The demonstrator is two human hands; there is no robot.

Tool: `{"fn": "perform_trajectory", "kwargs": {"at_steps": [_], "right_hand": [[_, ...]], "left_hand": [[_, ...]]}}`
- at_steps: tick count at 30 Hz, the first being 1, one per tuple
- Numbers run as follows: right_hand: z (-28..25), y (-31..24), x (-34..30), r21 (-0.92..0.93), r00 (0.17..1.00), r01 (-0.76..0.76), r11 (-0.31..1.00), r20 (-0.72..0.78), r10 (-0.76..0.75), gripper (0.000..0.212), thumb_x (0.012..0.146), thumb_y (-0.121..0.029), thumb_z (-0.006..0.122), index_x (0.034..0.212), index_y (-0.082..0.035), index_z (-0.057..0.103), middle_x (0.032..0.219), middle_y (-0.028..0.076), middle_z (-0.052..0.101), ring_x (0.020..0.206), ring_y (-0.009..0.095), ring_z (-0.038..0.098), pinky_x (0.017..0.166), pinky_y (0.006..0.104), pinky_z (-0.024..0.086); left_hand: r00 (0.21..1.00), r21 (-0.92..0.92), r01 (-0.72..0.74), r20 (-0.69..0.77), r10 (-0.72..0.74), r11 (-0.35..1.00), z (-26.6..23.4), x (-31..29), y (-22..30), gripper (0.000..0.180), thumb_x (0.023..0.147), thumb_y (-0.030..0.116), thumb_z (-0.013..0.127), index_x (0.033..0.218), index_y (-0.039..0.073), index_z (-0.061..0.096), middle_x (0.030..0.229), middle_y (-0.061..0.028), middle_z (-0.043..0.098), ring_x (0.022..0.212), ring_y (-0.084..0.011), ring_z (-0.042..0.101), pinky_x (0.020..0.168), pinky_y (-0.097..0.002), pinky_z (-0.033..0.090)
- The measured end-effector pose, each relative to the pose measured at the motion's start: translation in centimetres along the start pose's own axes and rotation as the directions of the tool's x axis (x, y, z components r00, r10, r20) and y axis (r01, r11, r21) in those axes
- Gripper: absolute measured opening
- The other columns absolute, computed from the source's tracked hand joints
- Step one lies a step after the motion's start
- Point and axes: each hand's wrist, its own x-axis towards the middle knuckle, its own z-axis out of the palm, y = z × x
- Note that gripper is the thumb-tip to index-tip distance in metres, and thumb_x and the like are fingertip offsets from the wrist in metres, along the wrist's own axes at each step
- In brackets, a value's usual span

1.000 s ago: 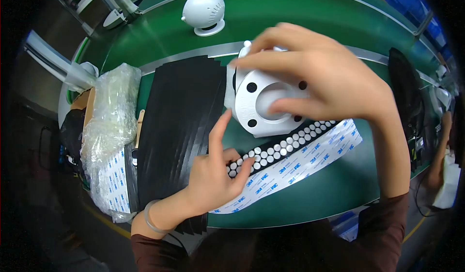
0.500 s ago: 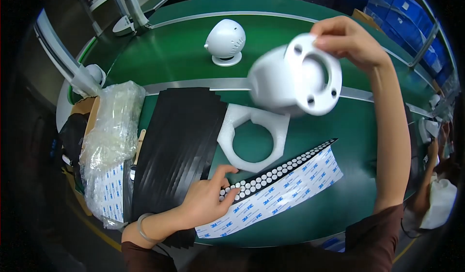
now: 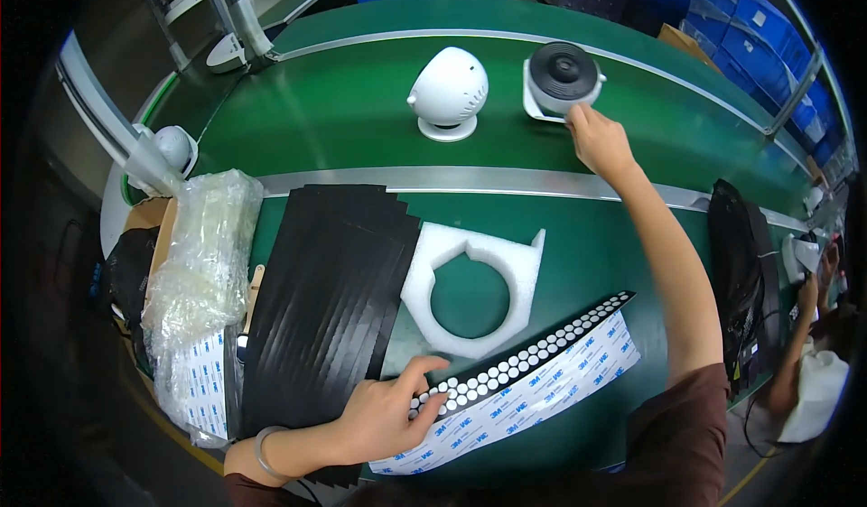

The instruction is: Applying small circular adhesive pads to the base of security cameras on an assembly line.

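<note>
On the green belt at the far right, a white round-bodied device [image 3: 564,75] shows a dark ringed disc on top. My right hand [image 3: 599,137] is closed at the near edge of its white bracket. Low in the middle, my left hand [image 3: 388,417] is at the near-left end of a black strip [image 3: 623,298] covered in small round white pads [image 3: 492,373]. Its thumb and a finger bend together at one pad, with the index finger raised. Printed white backing [image 3: 542,390] curls out along the strip's near side. The left hand's other fingers are partly hidden.
A second white device [image 3: 450,92] stands left of the first. A white foam ring [image 3: 417,295] lies beside stacked black sheets [image 3: 316,290]. Plastic-wrapped packs [image 3: 203,263] sit at left, and a black bag [image 3: 733,272] at right. A metal rail [image 3: 433,180] crosses the table.
My right hand has carried the white device away from me and set it on the belt, turning it so the dark disc shows instead of the holed foot. My left hand stays at the pads.
</note>
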Motion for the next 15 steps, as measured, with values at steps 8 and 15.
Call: {"fn": "perform_trajectory", "kwargs": {"at_steps": [8,15], "right_hand": [[-2.1,3.3,-3.9,-0.071,0.879,-0.061,0.996,0.469,0.087,0.018,0.069,-0.006,0.052,0.087,-0.005,0.051,0.079,0.011,0.058,0.075,0.029,0.059,0.063,0.0396,0.048],[-3.4,-5.0,3.8,0.262,0.949,-0.309,0.914,0.147,0.279,0.057,0.066,-0.028,0.068,0.115,-0.013,0.044,0.108,0.019,0.053,0.096,0.031,0.055,0.072,0.0383,0.049]], "left_hand": [[0.989,0.048,-0.102,-0.098,0.107,0.994,0.8,-0.2,-1.0,0.027,0.081,0.016,0.057,0.104,0.003,0.056,0.060,-0.0110,0.061,0.043,-0.0233,0.056,0.039,-0.0299,0.041],[0.990,0.034,-0.085,-0.109,0.088,0.996,0.7,0.0,-0.7,0.018,0.081,0.015,0.057,0.096,0.005,0.060,0.063,-0.0100,0.062,0.045,-0.0228,0.057,0.040,-0.0290,0.042]]}}
